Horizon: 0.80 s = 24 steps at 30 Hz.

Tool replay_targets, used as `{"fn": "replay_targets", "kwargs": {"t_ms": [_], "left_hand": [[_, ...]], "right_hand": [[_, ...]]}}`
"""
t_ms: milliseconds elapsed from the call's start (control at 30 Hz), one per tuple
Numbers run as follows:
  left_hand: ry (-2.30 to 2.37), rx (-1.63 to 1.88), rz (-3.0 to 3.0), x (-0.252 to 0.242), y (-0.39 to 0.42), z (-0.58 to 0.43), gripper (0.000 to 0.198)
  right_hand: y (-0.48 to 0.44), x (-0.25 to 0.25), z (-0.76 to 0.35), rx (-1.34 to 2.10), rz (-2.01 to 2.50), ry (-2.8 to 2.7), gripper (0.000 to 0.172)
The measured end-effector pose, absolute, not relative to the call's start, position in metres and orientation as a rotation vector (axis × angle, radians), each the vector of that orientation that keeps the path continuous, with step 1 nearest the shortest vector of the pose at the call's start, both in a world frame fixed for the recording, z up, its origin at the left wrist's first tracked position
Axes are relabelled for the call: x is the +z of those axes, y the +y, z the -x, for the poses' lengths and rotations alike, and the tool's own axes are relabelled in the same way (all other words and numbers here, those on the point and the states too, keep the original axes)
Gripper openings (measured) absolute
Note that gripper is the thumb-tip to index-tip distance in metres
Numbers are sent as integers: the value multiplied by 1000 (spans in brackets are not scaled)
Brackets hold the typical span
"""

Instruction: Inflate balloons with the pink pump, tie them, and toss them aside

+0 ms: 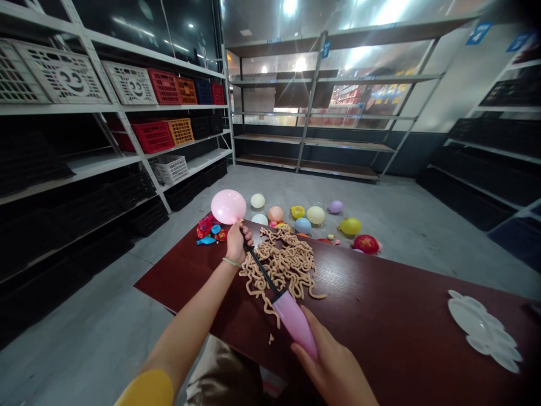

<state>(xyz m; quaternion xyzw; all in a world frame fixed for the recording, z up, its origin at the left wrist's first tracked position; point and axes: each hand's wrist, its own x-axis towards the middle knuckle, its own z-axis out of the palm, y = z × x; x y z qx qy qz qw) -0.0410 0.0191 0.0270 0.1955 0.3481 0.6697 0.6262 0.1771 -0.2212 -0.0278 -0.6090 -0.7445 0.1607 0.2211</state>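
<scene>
A pink and black balloon pump (295, 322) slants across the table, held off its top by both hands. My left hand (239, 241) is closed around the pump's black far end. Just beyond those fingers sits an inflated pink balloon (228, 206), its neck at the pump's tip; whether the fingers also pinch the neck is hidden. My right hand (333, 361) wraps the pink barrel at the near end. Below the pump's black rod lies a heap of beige, rope-like strands (291, 256). Left of it are flat red and blue balloons (207, 226).
The dark red table (372, 316) bears a white scalloped tray (484, 330) at the right. Several inflated balloons, including a yellow balloon (350, 226) and a red balloon (366, 244), rest on the floor beyond. Shelves with crates (152, 137) line the left; metal racks (302, 113) stand behind.
</scene>
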Motion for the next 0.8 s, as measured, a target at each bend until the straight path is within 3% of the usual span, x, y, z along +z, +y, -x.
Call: {"fn": "replay_targets", "kwargs": {"t_ms": [467,800], "left_hand": [[611,1437,-511,37,-58,-8,32],[777,1621,-441,30,-36,21,24]], "right_hand": [[-184,-7,-140,657,1753,-1839,60],[-206,-3,-186,492,1613,-2142,70]]}}
